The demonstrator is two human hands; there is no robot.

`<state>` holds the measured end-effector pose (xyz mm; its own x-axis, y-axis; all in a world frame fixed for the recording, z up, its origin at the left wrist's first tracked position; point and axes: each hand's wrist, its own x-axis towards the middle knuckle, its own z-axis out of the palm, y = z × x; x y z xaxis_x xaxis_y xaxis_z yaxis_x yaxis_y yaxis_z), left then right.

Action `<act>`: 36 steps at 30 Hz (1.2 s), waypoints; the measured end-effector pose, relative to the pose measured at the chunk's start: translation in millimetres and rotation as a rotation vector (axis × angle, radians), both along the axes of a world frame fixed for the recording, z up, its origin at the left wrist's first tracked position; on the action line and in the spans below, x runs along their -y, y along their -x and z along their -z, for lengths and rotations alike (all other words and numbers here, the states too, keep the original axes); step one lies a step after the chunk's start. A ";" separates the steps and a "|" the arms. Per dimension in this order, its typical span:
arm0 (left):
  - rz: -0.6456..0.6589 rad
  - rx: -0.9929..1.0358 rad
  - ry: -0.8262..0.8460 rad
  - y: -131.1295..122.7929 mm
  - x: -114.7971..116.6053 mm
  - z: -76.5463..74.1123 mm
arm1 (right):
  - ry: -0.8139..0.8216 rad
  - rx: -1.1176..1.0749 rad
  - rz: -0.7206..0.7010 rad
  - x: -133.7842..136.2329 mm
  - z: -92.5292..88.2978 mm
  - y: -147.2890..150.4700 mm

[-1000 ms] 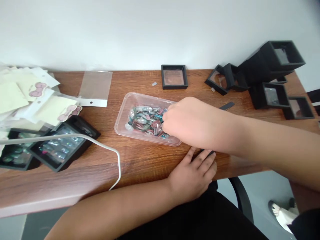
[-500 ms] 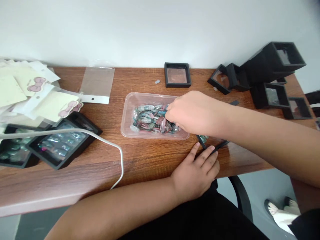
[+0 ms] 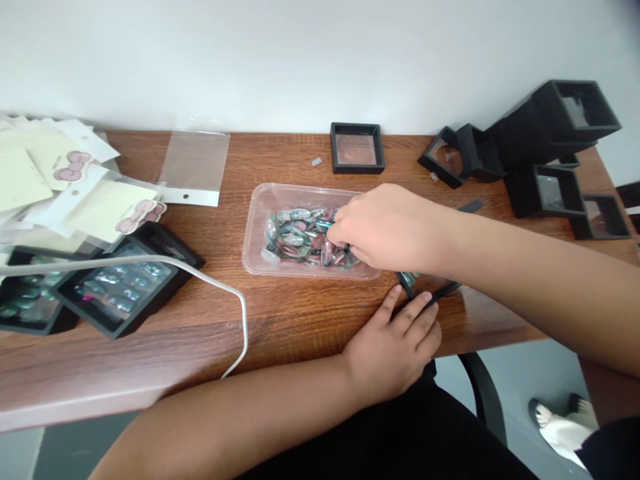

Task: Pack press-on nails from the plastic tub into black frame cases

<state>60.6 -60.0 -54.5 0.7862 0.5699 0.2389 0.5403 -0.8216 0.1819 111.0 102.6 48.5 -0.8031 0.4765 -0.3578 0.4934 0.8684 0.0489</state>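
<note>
A clear plastic tub (image 3: 257, 230) stands in the middle of the table, holding many loose press-on nails (image 3: 295, 239) in green, blue, pink and clear tones. My right hand (image 3: 383, 223) reaches over the tub's right end with its fingers curled together and pointing down among the nails. Its fingertips are hidden, so what they pinch does not show. My left hand (image 3: 395, 347) lies spread, fingertips on the near edge of a black display frame (image 3: 406, 283). Green nails show inside that frame, which my right forearm largely covers.
Black frames filled with nails (image 3: 127, 290) lie at the left, near bow-printed cards (image 3: 107, 207) and a white cable (image 3: 220, 287). A single black frame (image 3: 357, 170) lies by the wall, beside a loose nail (image 3: 317, 161). More black boxes (image 3: 530, 140) are stacked at the right.
My right hand has shifted only slightly among the nails, and a few nails beside its fingers lie differently. My left hand stays on the frame.
</note>
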 end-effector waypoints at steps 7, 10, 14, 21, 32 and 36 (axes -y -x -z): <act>0.004 -0.004 0.005 0.2 -0.1 -0.6 | 0.015 0.079 0.052 -4.0 -17.0 -1.9; 0.006 -0.001 0.003 0.5 -0.8 -2.0 | -0.024 0.027 0.095 -7.8 -22.8 -6.0; 0.011 -0.017 0.008 0.8 -0.8 -3.0 | -0.117 0.005 0.082 -11.1 -24.6 -11.0; 0.005 -0.010 0.010 0.3 0.1 -0.9 | -0.010 -0.006 -0.014 -6.2 -15.6 -7.3; -0.003 -0.005 0.010 0.3 0.2 -1.8 | -0.062 0.066 -0.025 -2.5 -2.0 1.6; 0.007 -0.007 0.013 1.0 -0.1 -2.8 | 0.001 0.015 -0.019 -8.2 -11.5 -10.9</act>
